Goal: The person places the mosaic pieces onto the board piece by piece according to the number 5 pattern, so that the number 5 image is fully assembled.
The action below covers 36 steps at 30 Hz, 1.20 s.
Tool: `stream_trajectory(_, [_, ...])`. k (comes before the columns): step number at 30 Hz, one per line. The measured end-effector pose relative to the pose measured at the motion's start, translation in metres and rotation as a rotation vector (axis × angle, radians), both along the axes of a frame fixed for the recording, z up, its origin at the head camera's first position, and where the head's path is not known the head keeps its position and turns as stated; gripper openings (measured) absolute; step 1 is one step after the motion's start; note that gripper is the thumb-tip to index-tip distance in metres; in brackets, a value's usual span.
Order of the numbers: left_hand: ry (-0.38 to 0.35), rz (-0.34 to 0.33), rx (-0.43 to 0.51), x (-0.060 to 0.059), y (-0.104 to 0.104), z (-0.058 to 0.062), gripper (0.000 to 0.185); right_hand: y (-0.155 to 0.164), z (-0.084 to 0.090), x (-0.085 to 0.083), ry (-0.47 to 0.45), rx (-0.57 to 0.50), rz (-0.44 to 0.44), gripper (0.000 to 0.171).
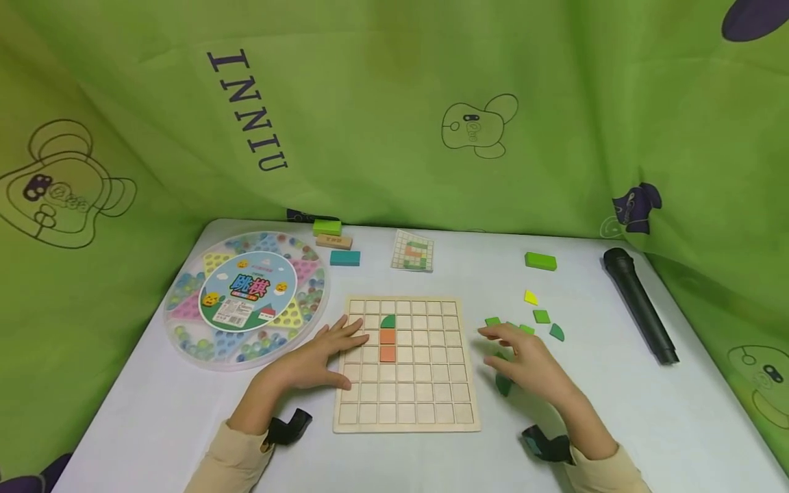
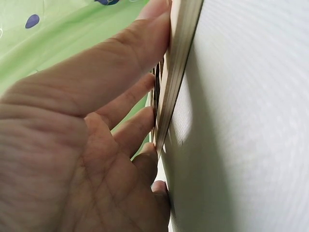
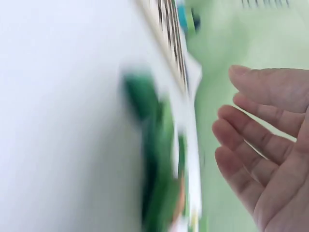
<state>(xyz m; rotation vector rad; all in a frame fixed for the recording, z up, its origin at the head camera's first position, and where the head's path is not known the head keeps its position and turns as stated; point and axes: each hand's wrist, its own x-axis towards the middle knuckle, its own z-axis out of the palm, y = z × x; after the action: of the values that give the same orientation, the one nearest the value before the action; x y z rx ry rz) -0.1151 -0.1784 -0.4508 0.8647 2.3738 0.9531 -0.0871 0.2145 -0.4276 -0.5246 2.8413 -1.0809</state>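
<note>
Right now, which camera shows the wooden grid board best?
The head view: the whole wooden grid board lies flat, its squares visible. The left wrist view shows only its edge, with the left hand against it. The right wrist view shows a blurred strip.

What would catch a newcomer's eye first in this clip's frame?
The wooden grid board at the table's centre, holding two orange squares under a green quarter-round piece. The left hand lies flat on its left edge, while the right hand hovers open over loose green pieces. At far left sits a round marble game box.
</note>
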Motion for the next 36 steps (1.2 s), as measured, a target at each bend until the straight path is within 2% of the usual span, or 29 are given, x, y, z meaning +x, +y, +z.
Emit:
stream_trajectory(5, [0.002, 0.002, 0.0, 0.0, 0.0, 0.0, 0.082, 0.055, -0.007, 0.01, -0.052, 0.058, -0.12, 0.043])
stream_trajectory(9, [0.002, -0.004, 0.004, 0.0, -0.001, -0.001, 0.082, 0.077, -0.013, 0.016, -0.115, 0.09, -0.173, 0.04])
stream_trajectory(17, [0.007, -0.007, 0.003, 0.0, -0.003, -0.003, 0.083, 0.081, -0.023, 0.013, -0.003, 0.11, -0.107, 0.029])
stream_trajectory(31, [0.0, -0.019, -0.008, -0.003, 0.0, 0.001, 0.083, 0.081, -0.023, 0.014, 0.052, 0.17, -0.072, 0.027])
stream_trajectory(36, [-0.009, -0.014, -0.008, -0.002, 0.0, 0.001, 0.084, 0.083, -0.02, 0.016, 0.037, 0.164, -0.042, 0.025])
